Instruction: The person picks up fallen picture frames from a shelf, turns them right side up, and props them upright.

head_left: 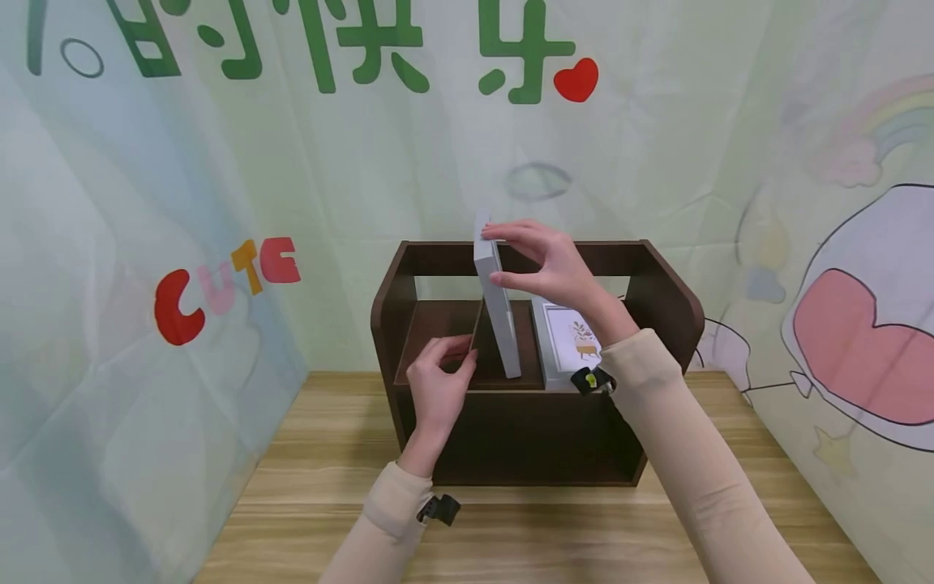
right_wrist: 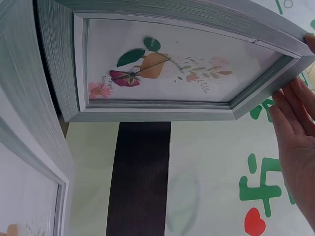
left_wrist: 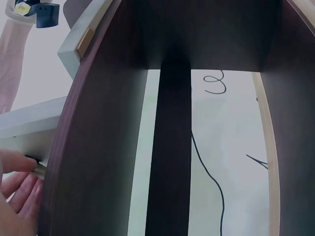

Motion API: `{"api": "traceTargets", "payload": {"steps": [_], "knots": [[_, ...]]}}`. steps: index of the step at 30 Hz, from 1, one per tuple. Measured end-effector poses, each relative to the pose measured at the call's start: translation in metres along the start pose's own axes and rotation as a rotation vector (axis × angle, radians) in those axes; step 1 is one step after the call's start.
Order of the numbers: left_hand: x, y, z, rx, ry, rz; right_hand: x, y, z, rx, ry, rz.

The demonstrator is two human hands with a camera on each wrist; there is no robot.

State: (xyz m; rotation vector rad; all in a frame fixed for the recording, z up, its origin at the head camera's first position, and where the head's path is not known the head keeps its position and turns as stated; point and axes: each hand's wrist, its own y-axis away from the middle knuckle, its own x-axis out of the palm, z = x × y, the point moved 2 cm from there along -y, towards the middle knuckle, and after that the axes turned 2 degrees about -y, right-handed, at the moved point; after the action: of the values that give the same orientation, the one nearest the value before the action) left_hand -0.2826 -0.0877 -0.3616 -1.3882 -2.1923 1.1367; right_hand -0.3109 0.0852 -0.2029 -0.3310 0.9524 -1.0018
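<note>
A grey-white picture frame (head_left: 496, 304) stands upright on the upper shelf of a dark brown wooden rack (head_left: 503, 438). My right hand (head_left: 547, 264) grips it near its top edge, thumb on one side and fingers along the top. In the right wrist view, that frame's front (right_wrist: 157, 69) displays a dried rose and printed flowers behind the pane. Behind it, my left hand (head_left: 440, 385) pinches the thin brown support leg (head_left: 477, 324) at the frame's back. The left wrist view catches my left fingers (left_wrist: 17, 162) around that leg, partly hidden by the rack's side.
A second picture frame (head_left: 572, 337) with a plant print leans on the same shelf, right of the first, beneath my right wrist. The rack stands on a wood-grain table (head_left: 321, 470). A printed cloth backdrop (head_left: 350, 178) surrounds the table at the back and both sides.
</note>
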Motion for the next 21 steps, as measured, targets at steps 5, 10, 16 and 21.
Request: {"api": "traceTargets", "payload": {"steps": [5,10,16,21], "knots": [[-0.006,-0.001,0.004,0.000,-0.007,-0.015,0.003,-0.002,0.001,-0.013,0.012,0.013],[-0.010,-0.003,0.008,0.001,0.004,-0.052,0.006,-0.005,0.002,-0.044,0.040,0.029],[-0.013,-0.005,0.011,-0.019,-0.032,-0.102,0.010,-0.008,0.004,-0.091,0.054,0.035],[-0.014,-0.005,0.011,-0.036,-0.076,-0.137,0.013,-0.008,0.003,-0.109,0.061,0.031]]}}
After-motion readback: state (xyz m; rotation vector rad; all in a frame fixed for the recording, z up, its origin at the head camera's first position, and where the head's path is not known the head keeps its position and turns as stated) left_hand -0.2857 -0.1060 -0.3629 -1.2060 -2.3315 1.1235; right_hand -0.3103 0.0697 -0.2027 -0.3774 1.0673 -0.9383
